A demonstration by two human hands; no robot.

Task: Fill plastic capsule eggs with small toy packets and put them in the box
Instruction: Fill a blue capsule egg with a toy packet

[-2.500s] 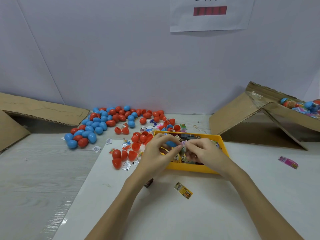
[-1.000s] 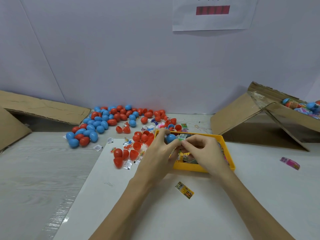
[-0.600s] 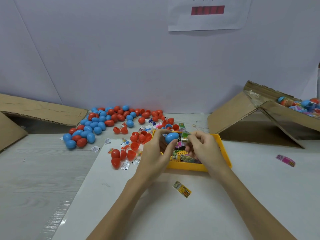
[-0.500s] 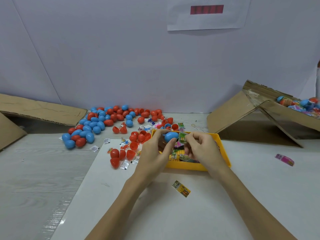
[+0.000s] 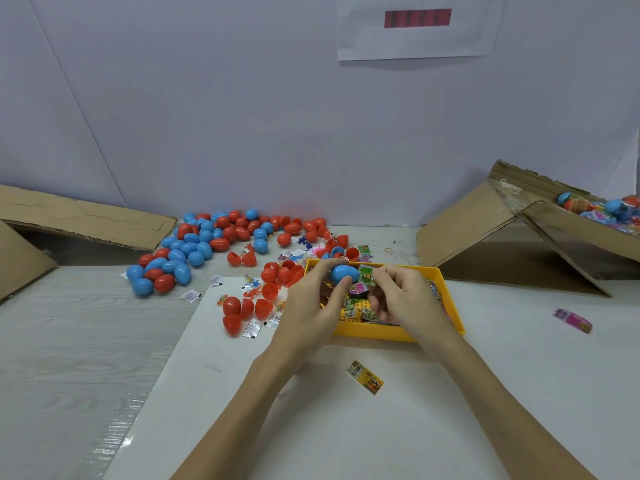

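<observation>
Left fingers pinch blue egg; right fingers pinch green packet beside it, above yellow tray.

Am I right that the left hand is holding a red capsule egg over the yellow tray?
Not quite: the head view shows the left hand holding a blue capsule egg, not a red one, over the yellow tray.
</observation>
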